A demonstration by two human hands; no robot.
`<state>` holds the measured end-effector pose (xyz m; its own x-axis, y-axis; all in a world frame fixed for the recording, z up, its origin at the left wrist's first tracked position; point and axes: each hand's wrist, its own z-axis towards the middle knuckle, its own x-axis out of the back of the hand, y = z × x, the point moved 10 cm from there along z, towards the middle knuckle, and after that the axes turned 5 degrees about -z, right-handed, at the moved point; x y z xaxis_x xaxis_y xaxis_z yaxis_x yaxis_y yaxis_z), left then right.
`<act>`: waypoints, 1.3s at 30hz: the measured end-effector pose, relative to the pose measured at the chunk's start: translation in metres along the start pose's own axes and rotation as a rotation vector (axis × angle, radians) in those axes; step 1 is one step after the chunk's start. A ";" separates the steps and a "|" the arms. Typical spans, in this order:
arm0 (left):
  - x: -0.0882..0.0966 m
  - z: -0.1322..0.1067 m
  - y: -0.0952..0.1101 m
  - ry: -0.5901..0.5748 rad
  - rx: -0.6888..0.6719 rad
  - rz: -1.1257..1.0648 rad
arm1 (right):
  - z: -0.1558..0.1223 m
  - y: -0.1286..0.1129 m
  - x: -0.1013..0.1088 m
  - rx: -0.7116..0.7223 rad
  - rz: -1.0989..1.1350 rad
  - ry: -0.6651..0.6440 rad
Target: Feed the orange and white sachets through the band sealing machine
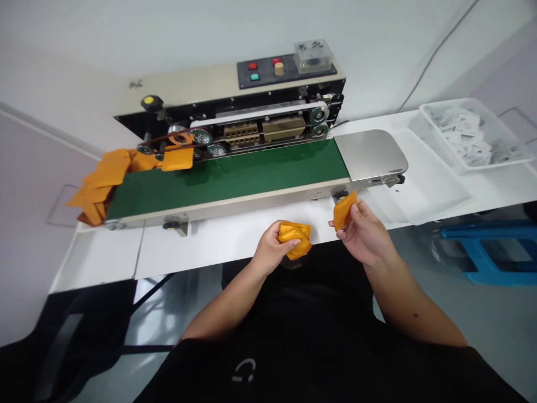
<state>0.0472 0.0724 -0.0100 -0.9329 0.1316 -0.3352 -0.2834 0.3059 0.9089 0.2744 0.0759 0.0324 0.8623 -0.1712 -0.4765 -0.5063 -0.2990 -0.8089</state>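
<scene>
Glossy orange plastic pouches (294, 239), matt green conveyor belt (226, 179), brushed-steel plate (371, 155).

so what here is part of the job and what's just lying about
Part of the job:
left hand holding a bunch of orange pouches
right hand holding one orange pouch
green-belted band sealer with more pouches at its end

Just nearby:
white tray of small printed packets
blue stool
black chair

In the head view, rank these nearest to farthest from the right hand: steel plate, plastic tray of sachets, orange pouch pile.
From the right hand:
1. Steel plate: ahead, at the belt's right end.
2. Plastic tray of sachets: farther right.
3. Orange pouch pile: far left, off the belt's end.
</scene>
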 end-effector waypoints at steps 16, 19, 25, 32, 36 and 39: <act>0.017 0.008 -0.002 0.019 0.001 -0.067 | 0.034 -0.101 -0.002 0.170 -0.261 0.123; 0.020 0.010 -0.002 0.013 0.007 -0.074 | 0.053 -0.131 -0.003 0.185 -0.263 0.187; 0.020 0.012 0.001 0.028 0.012 -0.087 | 0.095 -0.165 -0.006 0.139 -0.379 0.278; 0.022 0.015 0.003 0.043 0.015 -0.076 | 0.139 -0.153 -0.011 0.071 -0.458 0.279; 0.028 0.016 0.001 0.061 0.014 -0.056 | 0.150 -0.147 -0.017 0.062 -0.456 0.268; 0.031 0.017 0.000 0.055 0.013 -0.071 | 0.157 -0.143 -0.026 0.064 -0.465 0.227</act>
<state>0.0226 0.0922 -0.0247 -0.9214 0.0572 -0.3844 -0.3469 0.3250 0.8798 0.3241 0.2707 0.1061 0.9717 -0.2356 0.0193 -0.0626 -0.3350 -0.9401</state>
